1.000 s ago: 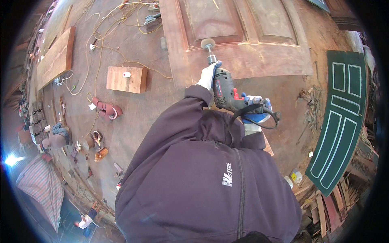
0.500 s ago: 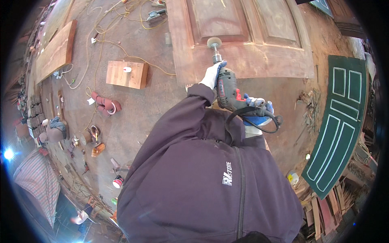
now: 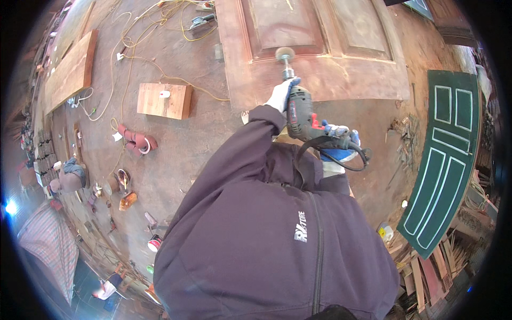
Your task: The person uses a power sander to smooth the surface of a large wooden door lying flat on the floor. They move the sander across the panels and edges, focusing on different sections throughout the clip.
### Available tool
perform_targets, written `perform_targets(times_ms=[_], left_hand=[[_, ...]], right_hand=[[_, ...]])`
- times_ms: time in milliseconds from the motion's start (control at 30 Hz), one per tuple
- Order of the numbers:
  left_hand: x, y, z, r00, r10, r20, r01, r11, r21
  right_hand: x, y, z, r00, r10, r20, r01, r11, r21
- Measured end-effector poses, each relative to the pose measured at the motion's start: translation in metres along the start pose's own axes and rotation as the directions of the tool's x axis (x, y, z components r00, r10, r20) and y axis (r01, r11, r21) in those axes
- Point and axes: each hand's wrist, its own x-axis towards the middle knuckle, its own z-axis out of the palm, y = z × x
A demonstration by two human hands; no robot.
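Observation:
A dark grey power drill [image 3: 300, 113] with red parts spans the space between my gloved hands. My left hand [image 3: 280, 96] is closed around its front end, just behind the chuck. The rear handle is in my right hand [image 3: 340, 145], whose fingers are wrapped around it; the black cord loops beside that hand. A round abrasive wheel [image 3: 285, 53] is fitted in the chuck. It sits at the lower edge of a recessed panel on a brown wooden door [image 3: 320, 77]. Whether the wheel is spinning I cannot tell.
Left of the door lie a wooden block [image 3: 162, 104], a roll of red sandpaper [image 3: 137, 140] and tangled yellow cords [image 3: 154, 24]. A sander [image 3: 201, 20] rests near them. On the right lies a green door [image 3: 445, 154] beside scrap wood [image 3: 426, 277]. Another person [image 3: 109, 285] is at lower left.
The wheel has shifted slightly to the right along the panel's lower edge. Both hands keep their hold on the drill. The whole view has shifted a little.

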Motion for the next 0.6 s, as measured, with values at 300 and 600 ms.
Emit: perform_targets(times_ms=[300,600], left_hand=[[-0.016,0.014,-0.040,0.994,0.078,-0.071,-0.071,0.993,0.097],[-0.024,0.018,-0.049,0.985,0.141,-0.102,-0.134,0.988,0.071]], right_hand=[[-0.013,0.036,0.004,0.998,0.055,0.018,-0.056,0.998,0.025],[-0.015,0.053,0.006,0.995,0.067,0.080,-0.070,0.997,0.030]])
